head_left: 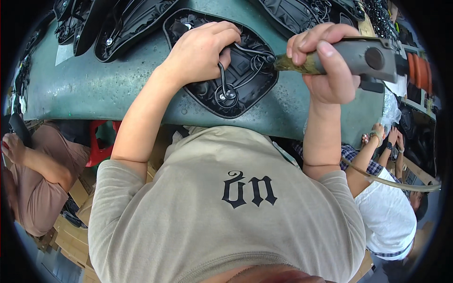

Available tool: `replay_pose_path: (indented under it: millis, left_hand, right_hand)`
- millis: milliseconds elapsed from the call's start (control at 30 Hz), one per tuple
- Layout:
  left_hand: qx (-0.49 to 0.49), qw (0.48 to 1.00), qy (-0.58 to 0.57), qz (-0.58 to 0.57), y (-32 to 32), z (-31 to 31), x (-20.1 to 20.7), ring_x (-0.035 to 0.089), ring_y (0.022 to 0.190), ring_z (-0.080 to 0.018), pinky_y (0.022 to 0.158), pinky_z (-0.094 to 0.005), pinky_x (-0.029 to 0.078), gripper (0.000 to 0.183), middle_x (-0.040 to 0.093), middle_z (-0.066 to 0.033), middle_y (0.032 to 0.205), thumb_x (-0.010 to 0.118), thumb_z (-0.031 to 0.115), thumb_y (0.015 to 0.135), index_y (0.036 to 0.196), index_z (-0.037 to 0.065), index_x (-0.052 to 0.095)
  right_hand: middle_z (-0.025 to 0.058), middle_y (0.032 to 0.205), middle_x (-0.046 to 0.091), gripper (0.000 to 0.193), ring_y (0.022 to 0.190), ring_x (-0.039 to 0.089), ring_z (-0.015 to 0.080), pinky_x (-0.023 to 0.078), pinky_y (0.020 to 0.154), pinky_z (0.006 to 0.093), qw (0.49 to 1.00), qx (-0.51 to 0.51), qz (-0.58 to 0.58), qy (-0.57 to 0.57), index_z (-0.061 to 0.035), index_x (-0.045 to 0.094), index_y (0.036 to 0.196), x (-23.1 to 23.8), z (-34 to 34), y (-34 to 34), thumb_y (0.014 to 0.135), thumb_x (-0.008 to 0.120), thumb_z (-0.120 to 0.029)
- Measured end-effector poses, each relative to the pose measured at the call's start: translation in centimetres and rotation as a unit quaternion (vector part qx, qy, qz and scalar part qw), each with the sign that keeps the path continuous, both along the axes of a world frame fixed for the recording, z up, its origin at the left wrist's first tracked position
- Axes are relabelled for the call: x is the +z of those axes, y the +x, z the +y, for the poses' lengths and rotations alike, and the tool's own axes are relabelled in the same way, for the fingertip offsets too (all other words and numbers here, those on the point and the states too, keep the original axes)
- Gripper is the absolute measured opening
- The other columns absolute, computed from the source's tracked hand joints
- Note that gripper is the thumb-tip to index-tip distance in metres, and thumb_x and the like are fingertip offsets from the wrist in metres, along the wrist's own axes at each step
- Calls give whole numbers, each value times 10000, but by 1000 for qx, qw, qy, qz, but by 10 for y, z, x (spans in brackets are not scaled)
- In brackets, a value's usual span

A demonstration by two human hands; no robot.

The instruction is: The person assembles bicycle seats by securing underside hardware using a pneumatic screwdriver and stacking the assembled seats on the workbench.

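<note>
A black saddle (200,94) lies underside up on the green worktable, showing black wire rails, coils and a round metal fastener at the near end. My left hand (198,52) rests over its left half, with fingers curled round a bent rail (222,73); some fingertips are hidden. In my right hand (330,70) is a grey power tool (375,59) with an orange coupling, held level. Its worn, yellowish-brown nose (288,63) points left and meets the coil at the saddle's right corner. Whether a screw or nut sits at the tip cannot be seen.
More black saddles (137,28) lie at the back left of the green table (94,89), and another (292,14) at the back right. A red stool (96,141) stands below the left edge. Other people work on both sides. A hose (396,184) hangs at right.
</note>
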State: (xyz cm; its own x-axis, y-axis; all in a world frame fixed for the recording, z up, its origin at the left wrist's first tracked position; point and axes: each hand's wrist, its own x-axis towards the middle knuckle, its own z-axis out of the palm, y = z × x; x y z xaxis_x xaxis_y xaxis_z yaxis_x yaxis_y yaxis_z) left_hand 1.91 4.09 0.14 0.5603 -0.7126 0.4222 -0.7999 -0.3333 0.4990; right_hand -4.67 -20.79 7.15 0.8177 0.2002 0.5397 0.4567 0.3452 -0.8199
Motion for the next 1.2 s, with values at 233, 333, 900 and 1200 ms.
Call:
replay_pose_path:
  millis: [233,333,900,1200]
  left_hand:
    - [18,999,-30,-23,-2,0,-1,682,972,-313,817,-416,576,263,686,-92,1038,650,13,742,1002,51,673]
    - [172,985,-31,-7,-28,-2,-2,686,877,-316,763,-422,575,186,672,-121,958,709,77,774,950,44,655]
    - [241,969,-58,-20,-40,-6,-9,622,1090,-388,960,-433,512,442,615,-215,1266,793,105,754,1098,-22,546]
    - [205,977,-60,-15,-47,-7,3,572,1193,-452,1051,-500,471,448,589,-266,1266,760,130,777,1139,-43,560]
  right_hand:
    - [289,1230,602,410,724,630,242,513,728,461,996,-90,-1,13,-3,567,1316,31,13,-19,914,518,-65]
    - [230,1182,601,466,744,625,213,507,724,441,996,-46,-82,-13,-34,577,1363,63,-9,-33,916,512,-151]
    - [189,1034,600,374,675,610,215,559,665,370,992,-111,-4,-57,-30,477,1223,18,43,-29,904,660,40]
    - [161,872,662,234,687,665,193,574,612,323,993,-112,4,-32,-3,574,997,8,45,-36,814,643,125]
